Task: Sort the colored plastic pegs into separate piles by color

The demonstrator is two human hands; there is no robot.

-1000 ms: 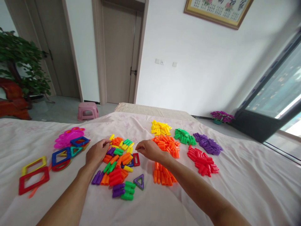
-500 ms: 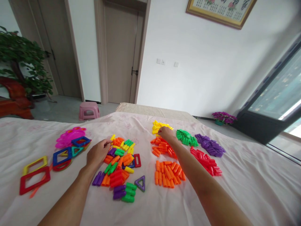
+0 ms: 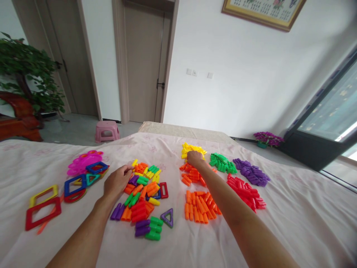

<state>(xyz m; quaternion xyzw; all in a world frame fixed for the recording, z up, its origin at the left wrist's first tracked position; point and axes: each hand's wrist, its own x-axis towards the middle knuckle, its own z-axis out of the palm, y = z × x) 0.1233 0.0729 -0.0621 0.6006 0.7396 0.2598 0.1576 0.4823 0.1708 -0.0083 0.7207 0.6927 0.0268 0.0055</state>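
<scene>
My left hand rests at the upper left edge of a mixed pile of bullet-shaped plastic pieces in several colours. Its fingers are pinched together, and what they hold, if anything, is too small to make out. Farther right, my right hand reaches between the yellow pieces and an orange heap. That hand is curled with its fingertips hidden. A second orange heap lies nearer, beside my right forearm. Green pieces, purple pieces and red pieces form separate heaps to the right.
A pink flower-shaped tray and magnetic tile frames, among them a red square and a blue square, lie at left. A purple triangle sits right of the mixed pile. A pink stool stands beyond the cloth-covered table.
My right hand has shifted very slightly down and is curled more over the near edge of the yellow heap. My left hand stays at the mixed pile; the view has moved slightly.
</scene>
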